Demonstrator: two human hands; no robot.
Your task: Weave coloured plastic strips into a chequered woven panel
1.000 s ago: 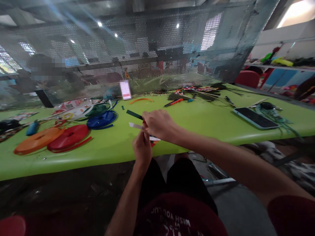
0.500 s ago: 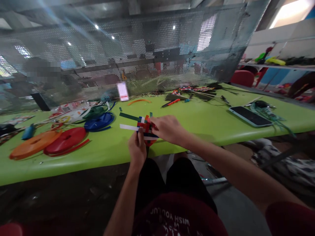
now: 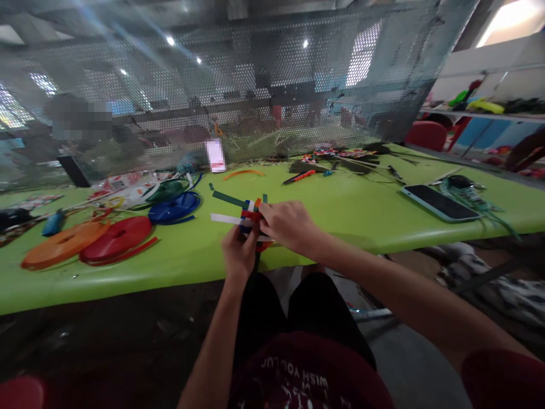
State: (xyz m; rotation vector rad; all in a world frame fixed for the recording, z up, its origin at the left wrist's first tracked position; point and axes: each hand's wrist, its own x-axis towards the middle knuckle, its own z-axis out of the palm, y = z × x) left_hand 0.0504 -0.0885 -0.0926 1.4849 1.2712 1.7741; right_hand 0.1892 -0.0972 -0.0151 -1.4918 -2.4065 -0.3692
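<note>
A small weave of flat plastic strips in red, blue, white, orange and green is held between my two hands over the table's front edge. My left hand pinches its lower left side, thumb on top. From above right, my right hand closes its fingers on the weave's right side, and the fingertips are partly hidden. A dark green strip end and a white strip end stick out to the left. Some red shows beneath the right hand.
Coils of strip lie on the left: orange, red, blue and green. Behind are an orange-handled cutter and a lit phone. A dark phone lies right, beside teal cords. A perforated metal panel stands behind.
My left thumb has moved up and right across the weave, closer to my right fingers. The whole view has shifted slightly. Both hands keep hold of the weave.
</note>
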